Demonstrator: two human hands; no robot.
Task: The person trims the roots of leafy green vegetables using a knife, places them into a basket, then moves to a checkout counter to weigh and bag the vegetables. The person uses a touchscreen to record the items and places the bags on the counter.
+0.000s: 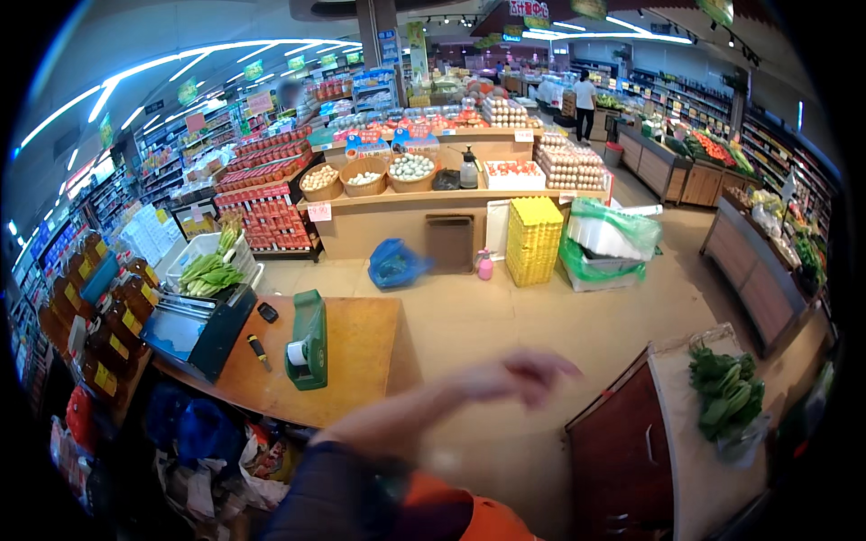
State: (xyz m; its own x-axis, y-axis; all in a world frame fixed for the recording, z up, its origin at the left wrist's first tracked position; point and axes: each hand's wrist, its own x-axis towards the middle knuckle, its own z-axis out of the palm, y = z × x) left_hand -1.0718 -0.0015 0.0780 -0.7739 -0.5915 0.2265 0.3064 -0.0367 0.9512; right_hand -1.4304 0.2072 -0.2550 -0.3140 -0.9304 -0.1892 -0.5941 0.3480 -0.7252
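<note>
My left hand [521,379] reaches out over the floor, blurred by motion. Nothing shows in it, and its fingers look apart. The wooden table [358,338] lies left of it, bearing a green tape dispenser [314,345] with a white roll, a black-and-yellow utility knife [258,351] and a small black object [268,312]. To the hand's right, leafy greens [727,392], partly in clear plastic, rest on the pale top of a red-brown cabinet [619,453]. An orange garment [500,521] covers part of my body. My right hand is out of view.
Ahead, a counter [379,220] carries baskets of eggs [411,169]. A blue plastic bag [396,264], yellow egg trays [533,240] and a foam box in green plastic [605,243] are on the floor. Bottles [111,345] stand left. A person [583,105] stands far back.
</note>
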